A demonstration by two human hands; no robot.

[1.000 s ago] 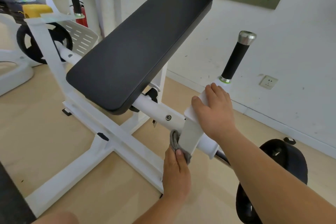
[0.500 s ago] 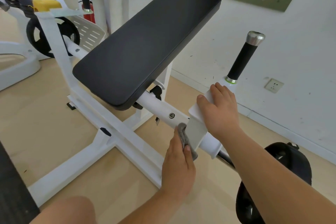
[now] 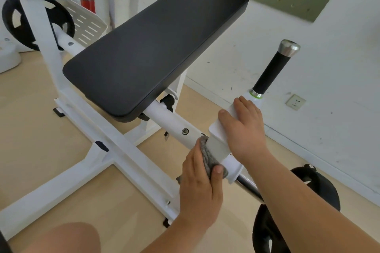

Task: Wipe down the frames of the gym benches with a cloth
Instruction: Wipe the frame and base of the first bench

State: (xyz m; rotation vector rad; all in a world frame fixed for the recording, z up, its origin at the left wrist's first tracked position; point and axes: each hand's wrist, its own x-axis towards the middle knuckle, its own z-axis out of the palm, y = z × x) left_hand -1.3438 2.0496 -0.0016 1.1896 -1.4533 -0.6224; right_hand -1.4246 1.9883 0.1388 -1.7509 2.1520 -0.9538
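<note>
Cloth [image 3: 208, 157] pinched in left hand [image 3: 200, 187], fingers curled, pressed to white frame bracket [image 3: 218, 147] for scrubbing; right hand [image 3: 244, 129] flat atop, fingers relaxed, likely steadying.

My left hand [image 3: 200, 187] comes up from the bottom of the view on a bare forearm, its back toward me and the wrist nearly straight. It grips a crumpled grey cloth [image 3: 206, 153]. The thumb presses on the cloth's near end, and the fingers run along its left side with their tips hidden from me. My right hand [image 3: 244, 129] lies palm down on the white metal bench frame [image 3: 219, 147], just above and to the right of the left hand. Its fingers are straight and close together, the thumb spread out to the left. That bare forearm runs in from the lower right corner. The two hands do not touch. My bare knee [image 3: 70, 238] shows at lower left.
</note>
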